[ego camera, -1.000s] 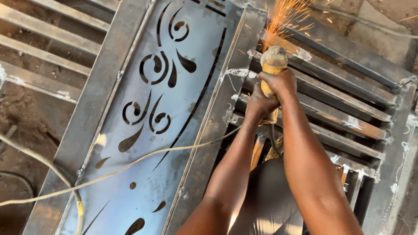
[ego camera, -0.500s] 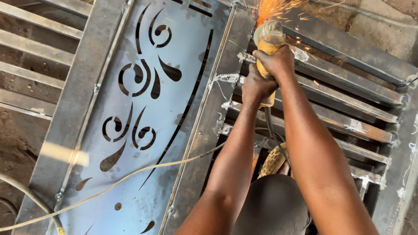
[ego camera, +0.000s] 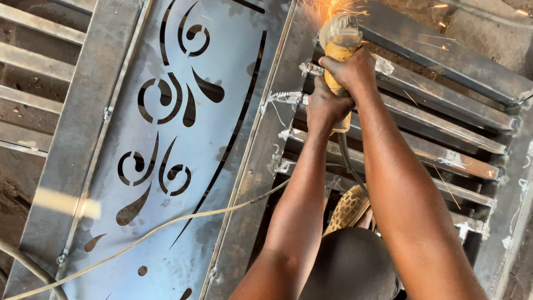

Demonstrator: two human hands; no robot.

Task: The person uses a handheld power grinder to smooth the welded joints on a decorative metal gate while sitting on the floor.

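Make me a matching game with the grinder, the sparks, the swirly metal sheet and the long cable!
Things:
1. grinder
2. sparks
3. cut-out sheet
4. cable

Descriptions:
A. lies slack across the sheet
B. fly at the top of the picture
C. yellow, gripped by both hands
D. grey, with swirl-shaped holes

Pairs: 1-C, 2-B, 3-D, 4-A

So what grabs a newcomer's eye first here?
Orange sparks spraying at the top, where both hands, left hand and right hand, grip a yellow angle grinder over the grey steel frame. Left of it lies a steel panel with cut-out swirl patterns.
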